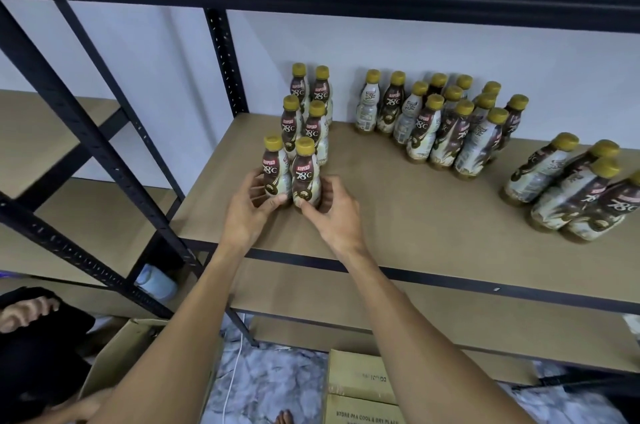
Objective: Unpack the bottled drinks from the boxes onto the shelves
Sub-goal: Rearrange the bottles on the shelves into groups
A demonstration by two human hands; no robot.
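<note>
Standing upright on the shelf (398,215) at centre frame, two bottles (306,177) close a double row (304,111), the left hand (247,215) and right hand (334,215) each clamped with curled fingers on one base, seemingly to line them up, labels forward.

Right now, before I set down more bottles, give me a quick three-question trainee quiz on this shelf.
1. True or false: the left hand and right hand each hold one front bottle.
2. How many bottles form the cluster at the hands? A four, B six, C ten.
3. Fill in: every cap is ___.
Key: 1 true; 2 B; 3 yellow.
</note>
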